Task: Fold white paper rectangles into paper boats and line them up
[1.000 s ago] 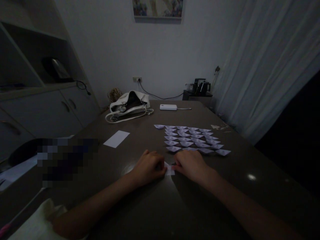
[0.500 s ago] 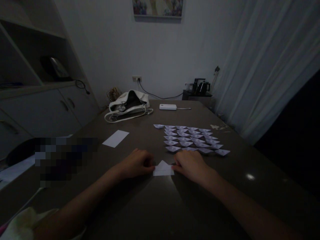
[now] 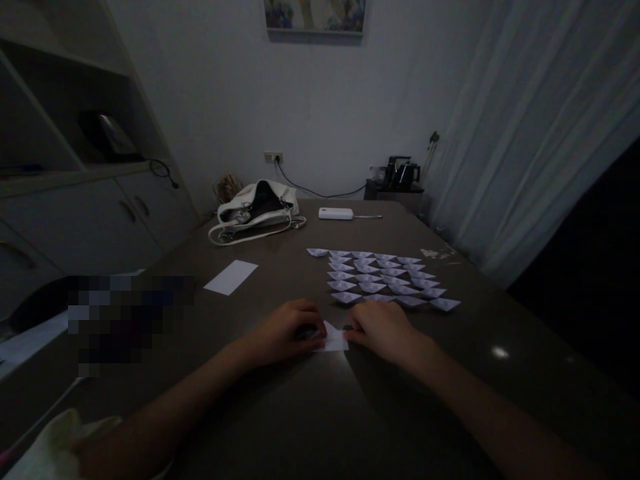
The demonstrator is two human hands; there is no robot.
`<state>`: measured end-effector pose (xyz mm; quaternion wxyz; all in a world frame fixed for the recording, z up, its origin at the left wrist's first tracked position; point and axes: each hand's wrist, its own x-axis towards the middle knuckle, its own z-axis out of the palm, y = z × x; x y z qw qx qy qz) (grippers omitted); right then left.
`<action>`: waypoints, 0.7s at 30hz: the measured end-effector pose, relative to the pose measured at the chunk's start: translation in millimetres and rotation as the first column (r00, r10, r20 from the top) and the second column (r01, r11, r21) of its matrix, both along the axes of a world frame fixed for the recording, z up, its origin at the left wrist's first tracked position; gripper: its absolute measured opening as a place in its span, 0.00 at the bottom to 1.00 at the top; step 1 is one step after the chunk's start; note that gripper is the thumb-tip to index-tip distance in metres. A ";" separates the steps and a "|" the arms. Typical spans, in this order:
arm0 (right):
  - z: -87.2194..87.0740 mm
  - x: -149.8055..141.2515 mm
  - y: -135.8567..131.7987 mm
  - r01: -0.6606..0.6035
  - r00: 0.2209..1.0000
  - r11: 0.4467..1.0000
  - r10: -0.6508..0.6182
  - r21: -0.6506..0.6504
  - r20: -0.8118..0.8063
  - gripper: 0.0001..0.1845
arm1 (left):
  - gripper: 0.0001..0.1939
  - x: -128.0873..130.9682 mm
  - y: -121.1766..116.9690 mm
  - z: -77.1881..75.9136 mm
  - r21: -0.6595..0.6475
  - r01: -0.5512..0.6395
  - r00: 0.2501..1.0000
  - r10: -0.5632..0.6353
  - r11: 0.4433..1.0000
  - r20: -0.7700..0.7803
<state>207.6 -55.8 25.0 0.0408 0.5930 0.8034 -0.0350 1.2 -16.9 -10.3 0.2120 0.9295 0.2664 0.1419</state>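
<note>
A small folded piece of white paper (image 3: 336,341) lies on the table with a peaked top and a flat lower band. My left hand (image 3: 295,328) has its fingers curled over the left part of the paper, covering that end. With thumb and fingers, my right hand (image 3: 383,328) pinches the right end. Just beyond my right hand stand several rows of folded paper boats (image 3: 370,287). To the left, farther off than my left hand, a flat white sheet (image 3: 231,277) rests on the table.
A white handbag (image 3: 260,207) and a white power bank (image 3: 335,213) with a short cable sit at the far end of the brown table (image 3: 320,420). Papers and a blurred-out patch (image 3: 130,320) are at the left edge. A black kettle (image 3: 406,176) stands beyond the table.
My left hand has moved right, over the paper's left end, and now covers more of it. My right hand stays in nearly the same place.
</note>
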 end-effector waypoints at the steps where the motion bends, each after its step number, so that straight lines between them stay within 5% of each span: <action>1: 0.7 0.6 0.0 0.003 1.000 1.000 -0.003 -0.008 0.000 0.08 | 0.08 -0.5 0.6 -0.1 0.015 -0.002 1.000 0.002 1.000 -0.007; 14: 0.3 10.5 5.7 0.046 0.998 0.999 -0.046 -0.020 -0.033 0.09 | 0.06 -3.2 2.2 -3.0 0.049 -0.006 1.000 0.007 0.999 -0.021; 21: -10.8 10.4 7.6 0.004 0.984 0.988 0.024 0.157 -0.177 0.01 | 0.07 -2.7 2.3 -2.2 0.218 0.020 0.995 0.002 0.976 -0.100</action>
